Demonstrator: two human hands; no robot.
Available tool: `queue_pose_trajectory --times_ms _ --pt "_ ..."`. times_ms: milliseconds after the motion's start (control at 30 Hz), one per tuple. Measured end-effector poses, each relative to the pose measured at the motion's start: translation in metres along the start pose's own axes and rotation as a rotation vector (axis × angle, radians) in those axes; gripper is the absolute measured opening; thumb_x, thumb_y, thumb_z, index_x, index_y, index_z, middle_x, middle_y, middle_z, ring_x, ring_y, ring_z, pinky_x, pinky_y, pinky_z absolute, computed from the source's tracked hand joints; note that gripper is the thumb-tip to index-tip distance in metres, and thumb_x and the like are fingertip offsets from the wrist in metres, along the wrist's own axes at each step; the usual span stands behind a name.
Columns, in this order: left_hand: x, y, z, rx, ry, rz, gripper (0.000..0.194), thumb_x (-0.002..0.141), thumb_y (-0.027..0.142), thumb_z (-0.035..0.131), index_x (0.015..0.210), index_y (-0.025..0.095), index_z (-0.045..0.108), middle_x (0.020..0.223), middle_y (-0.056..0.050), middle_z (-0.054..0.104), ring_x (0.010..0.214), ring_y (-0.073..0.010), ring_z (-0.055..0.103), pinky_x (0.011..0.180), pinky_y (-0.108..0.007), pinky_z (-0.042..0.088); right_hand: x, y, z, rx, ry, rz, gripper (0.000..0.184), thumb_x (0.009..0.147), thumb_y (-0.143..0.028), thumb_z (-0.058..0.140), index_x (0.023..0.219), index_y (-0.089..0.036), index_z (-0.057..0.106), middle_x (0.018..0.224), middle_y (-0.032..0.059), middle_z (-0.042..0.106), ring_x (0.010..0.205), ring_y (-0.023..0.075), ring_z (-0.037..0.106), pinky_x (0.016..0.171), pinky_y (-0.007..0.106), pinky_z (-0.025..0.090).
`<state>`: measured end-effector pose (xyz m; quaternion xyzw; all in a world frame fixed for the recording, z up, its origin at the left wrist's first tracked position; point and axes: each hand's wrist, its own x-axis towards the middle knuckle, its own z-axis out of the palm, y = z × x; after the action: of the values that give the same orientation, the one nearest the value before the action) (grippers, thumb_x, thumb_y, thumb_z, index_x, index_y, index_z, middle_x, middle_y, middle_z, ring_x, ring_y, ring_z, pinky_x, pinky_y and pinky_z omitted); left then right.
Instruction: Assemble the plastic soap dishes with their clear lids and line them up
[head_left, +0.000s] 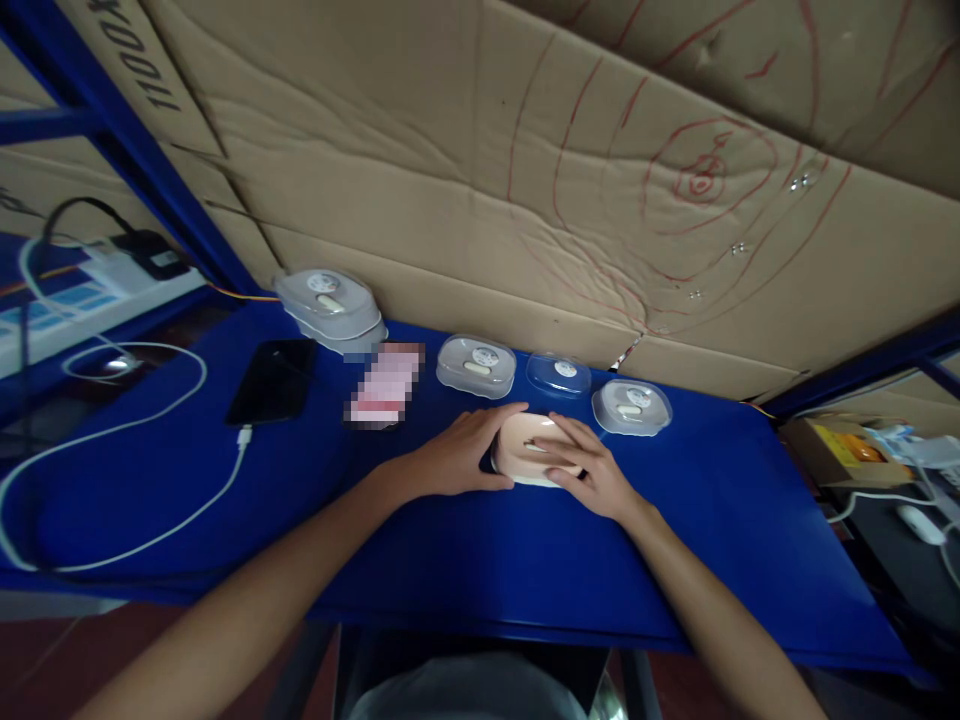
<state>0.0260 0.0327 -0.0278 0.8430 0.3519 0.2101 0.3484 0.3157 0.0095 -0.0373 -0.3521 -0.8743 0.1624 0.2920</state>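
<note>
A cream-pink container (514, 453) with rounded corners rests on the blue tabletop in front of me, a small pale piece on its top. My left hand (466, 452) grips its left side, thumb at the near edge and fingers along the far edge. From the right, my right hand (598, 470) holds it too, with fingers over the top and thumb by the near edge. Behind it lie a clear lid (459, 372) with a white tab and round label, a flatter clear piece (541, 376) and another clear lid (651, 415).
Stacked clear lids (352, 305) stand at the back left. A black phone (276, 380) on a white cable (150, 535) and a blurred-out pink item (386, 385) lie left. A cardboard wall (420, 170) closes the back. Blue frame posts (142, 170) flank the table.
</note>
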Motion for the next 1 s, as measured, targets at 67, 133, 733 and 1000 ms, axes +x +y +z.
queue_pose_trajectory --times_ms 67,133,733,1000 --pt "0.000 0.001 0.000 0.020 -0.003 -0.004 0.106 0.077 0.033 0.085 0.164 0.031 0.025 0.168 -0.015 0.039 0.148 -0.0423 0.043 0.118 -0.059 0.031 0.000 0.000 -0.002 0.027 0.024 0.032 0.038 0.106 -0.045 0.057 0.138 -0.030 0.070 0.151 0.0105 0.062 0.146 0.0318 0.051 0.120 0.056 0.043" --pt "-0.001 0.003 -0.001 0.025 0.001 -0.011 0.108 0.075 0.030 0.086 0.164 0.031 0.025 0.167 -0.015 0.041 0.145 -0.0424 0.046 0.116 -0.058 0.033 0.000 0.001 -0.004 0.035 0.049 0.057 0.037 0.106 -0.044 0.056 0.136 -0.030 0.072 0.149 0.0107 0.063 0.144 0.0319 0.054 0.118 0.055 0.045" --pt "-0.008 0.018 -0.021 0.125 -0.205 -0.038 0.045 0.073 0.031 0.089 0.115 0.029 0.071 0.137 -0.005 0.054 0.126 -0.0321 0.052 0.111 -0.049 0.037 -0.001 0.013 -0.007 -0.108 0.225 0.225 0.037 0.104 -0.045 0.059 0.134 -0.028 0.073 0.159 0.0135 0.052 0.147 0.0311 0.049 0.121 0.057 0.040" --pt "-0.026 0.034 0.001 0.122 -0.210 0.023 0.054 0.075 0.028 0.089 0.125 0.033 0.072 0.148 -0.007 0.049 0.126 -0.0338 0.057 0.111 -0.050 0.042 0.007 0.015 -0.003 -0.129 0.073 0.187 0.053 0.105 -0.045 0.057 0.155 -0.029 0.051 0.172 0.0113 0.032 0.163 0.0341 0.014 0.126 0.068 0.023"
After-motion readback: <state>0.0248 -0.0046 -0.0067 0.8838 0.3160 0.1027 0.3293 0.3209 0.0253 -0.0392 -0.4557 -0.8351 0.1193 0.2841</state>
